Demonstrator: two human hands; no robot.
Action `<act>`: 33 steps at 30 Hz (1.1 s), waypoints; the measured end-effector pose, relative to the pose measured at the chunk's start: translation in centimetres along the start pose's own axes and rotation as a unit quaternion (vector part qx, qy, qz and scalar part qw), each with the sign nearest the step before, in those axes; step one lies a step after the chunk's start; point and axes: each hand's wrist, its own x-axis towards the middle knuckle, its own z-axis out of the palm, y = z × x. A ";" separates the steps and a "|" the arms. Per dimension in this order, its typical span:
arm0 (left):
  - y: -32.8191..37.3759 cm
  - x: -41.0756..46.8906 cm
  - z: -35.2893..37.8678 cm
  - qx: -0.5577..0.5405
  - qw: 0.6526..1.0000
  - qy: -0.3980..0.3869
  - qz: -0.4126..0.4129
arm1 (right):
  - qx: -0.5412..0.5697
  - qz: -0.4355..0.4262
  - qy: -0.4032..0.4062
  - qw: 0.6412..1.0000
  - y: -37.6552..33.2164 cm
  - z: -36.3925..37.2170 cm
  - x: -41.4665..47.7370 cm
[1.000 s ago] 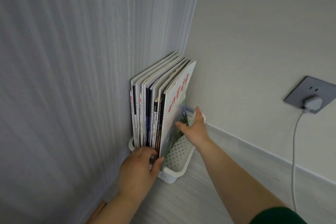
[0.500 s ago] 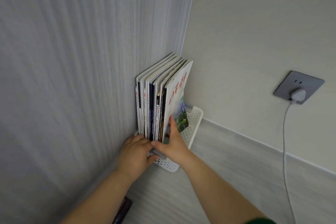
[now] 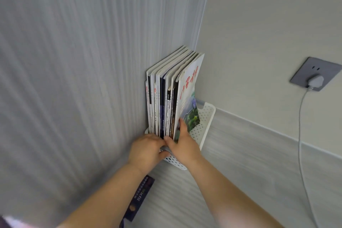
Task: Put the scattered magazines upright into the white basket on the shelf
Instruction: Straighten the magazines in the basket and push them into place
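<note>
Several magazines stand upright, spines toward me, in the white perforated basket in the corner of the grey shelf. The outermost magazine has red lettering and a green landscape on its cover. My left hand holds the basket's near end, fingers curled over the rim and thumb on the front wall. My right hand is at the near end of the stack, its forefinger straight up against the outermost cover and its thumb across the spines' lower ends. The other right fingers are hidden.
A dark booklet lies flat on the shelf under my left forearm. The striped side panel is at the left. On the back wall is a grey socket with a white plug and a cable hanging down.
My right hand slid back along the outermost cover from the basket's far part to its near end, beside the left hand. The left hand stayed on the basket's front.
</note>
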 end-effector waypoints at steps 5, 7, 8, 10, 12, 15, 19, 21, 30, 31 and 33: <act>0.1 -4.8 -1.6 -0.004 0.999 0.029 0.032 | -0.077 -0.014 -0.026 0.997 -0.7 1.3 -3.5; 0.3 -6.9 -2.5 0.018 0.998 0.029 0.048 | -0.174 -0.044 -0.020 0.983 -0.7 1.6 -5.1; 0.6 -7.9 -2.8 0.030 0.998 0.030 0.046 | -0.207 -0.060 -0.016 0.976 -0.7 1.7 -5.9; 1.2 -9.8 -3.4 0.045 0.998 0.035 0.034 | -0.222 -0.080 -0.013 0.972 -0.9 2.1 -7.6; 1.6 -11.8 -3.8 0.044 0.998 0.032 0.027 | -0.217 -0.086 -0.017 0.972 -1.3 2.9 -9.4; 1.9 -14.0 -3.9 0.041 0.998 0.039 0.009 | -0.210 -0.092 -0.011 0.973 -1.4 3.9 -11.3; 2.1 -15.6 -4.3 0.037 0.998 0.052 0.003 | -0.206 -0.103 0.000 0.973 -1.3 4.7 -12.4; 2.1 -16.0 -4.7 0.050 0.998 0.044 0.017 | -0.202 -0.095 -0.004 0.975 -1.6 4.9 -13.1; 0.1 -18.9 -5.8 0.041 0.995 0.053 0.072 | -0.216 -0.055 0.012 0.975 -3.5 7.0 -16.3; -0.3 -19.3 -5.8 0.028 0.995 0.058 0.077 | -0.215 -0.053 0.015 0.975 -3.7 7.3 -16.7; -0.7 -20.1 -6.0 0.009 0.994 0.063 0.084 | -0.214 -0.051 0.017 0.975 -4.0 7.8 -17.5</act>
